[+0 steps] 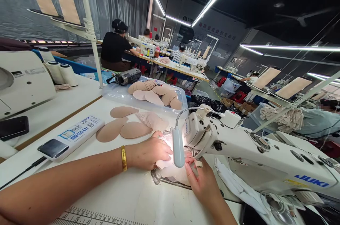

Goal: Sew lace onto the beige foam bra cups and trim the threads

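My left hand (148,152), with a gold bangle at the wrist, lies with fingers curled down on a pale lace fabric piece (166,163) under the needle of a white sewing machine (252,157). To the right of the needle my right hand (203,182) presses its fingers on the same fabric, beside the presser foot. A small lamp on a gooseneck (177,147) shines on the fabric and hides part of it. Three beige oval pads (123,125) and a lace piece (151,118) lie just beyond my left hand.
A clear plastic tray (117,94) with several beige pads stands further back. A white box with blue print (71,136) and a black phone (13,127) lie at the left. Thread cones (62,72) stand by another machine. Other people sit sewing at tables behind.
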The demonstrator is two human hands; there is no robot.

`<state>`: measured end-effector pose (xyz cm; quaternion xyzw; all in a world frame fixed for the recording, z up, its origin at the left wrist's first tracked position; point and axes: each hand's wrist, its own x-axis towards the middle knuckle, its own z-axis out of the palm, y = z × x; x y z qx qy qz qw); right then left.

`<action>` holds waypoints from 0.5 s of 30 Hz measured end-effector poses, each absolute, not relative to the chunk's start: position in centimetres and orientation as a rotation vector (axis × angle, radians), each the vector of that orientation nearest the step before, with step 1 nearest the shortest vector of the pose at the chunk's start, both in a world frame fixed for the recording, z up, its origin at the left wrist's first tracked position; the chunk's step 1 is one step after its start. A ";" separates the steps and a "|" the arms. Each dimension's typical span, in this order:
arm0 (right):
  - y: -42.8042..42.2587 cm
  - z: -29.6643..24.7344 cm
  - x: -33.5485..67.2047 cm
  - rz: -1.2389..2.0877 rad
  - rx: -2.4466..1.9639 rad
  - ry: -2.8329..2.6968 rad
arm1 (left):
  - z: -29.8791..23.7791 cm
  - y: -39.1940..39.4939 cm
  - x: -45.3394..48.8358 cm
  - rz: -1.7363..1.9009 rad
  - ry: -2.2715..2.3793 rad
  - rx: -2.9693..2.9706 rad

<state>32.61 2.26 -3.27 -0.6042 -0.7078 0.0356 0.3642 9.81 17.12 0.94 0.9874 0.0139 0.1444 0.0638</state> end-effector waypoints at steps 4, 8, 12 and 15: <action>2.2 -3.7 32.8 0.122 -1.570 -1.821 | 0.8 17.1 9.7 0.425 0.075 3.009; 2.0 -4.4 32.8 0.089 -1.600 -1.844 | 0.4 17.0 9.5 0.470 0.062 3.076; 2.0 -4.6 32.8 0.029 -1.581 -1.888 | 0.0 16.7 9.3 0.471 0.033 3.121; 2.1 -3.9 32.5 0.030 -1.541 -1.979 | -0.2 16.4 9.2 0.518 -0.010 3.142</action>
